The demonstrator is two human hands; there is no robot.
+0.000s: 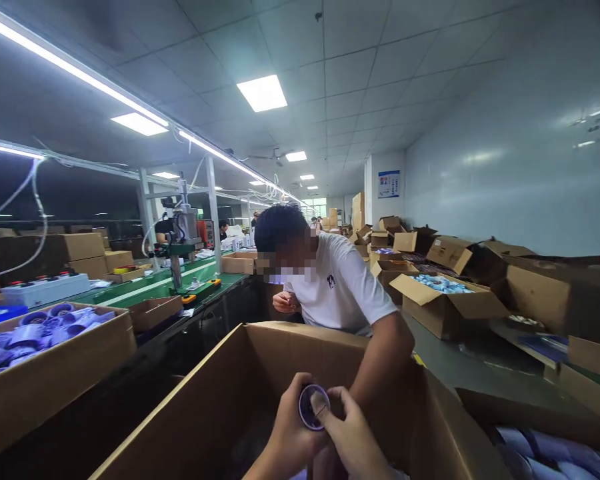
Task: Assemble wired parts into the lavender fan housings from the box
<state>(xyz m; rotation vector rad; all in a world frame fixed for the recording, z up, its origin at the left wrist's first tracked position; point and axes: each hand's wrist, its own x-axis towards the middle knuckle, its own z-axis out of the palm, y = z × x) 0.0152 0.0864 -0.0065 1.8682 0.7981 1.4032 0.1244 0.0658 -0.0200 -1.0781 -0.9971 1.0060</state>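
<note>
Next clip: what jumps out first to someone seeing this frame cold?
At bottom centre, the left hand and right hand together grip a small round purple-rimmed part over a large open cardboard box. Just behind that box, a co-worker in a white T-shirt leans over its far edge. On the left, another carton holds a heap of purple parts beside a green conveyor line.

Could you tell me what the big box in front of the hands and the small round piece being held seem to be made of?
The big box looks like plain brown corrugated cardboard: matte, with raw folded flaps. The small round piece, held between the left hand and right hand, looks like a purple plastic ring with a slight sheen; its pale centre is too small to tell.
</note>
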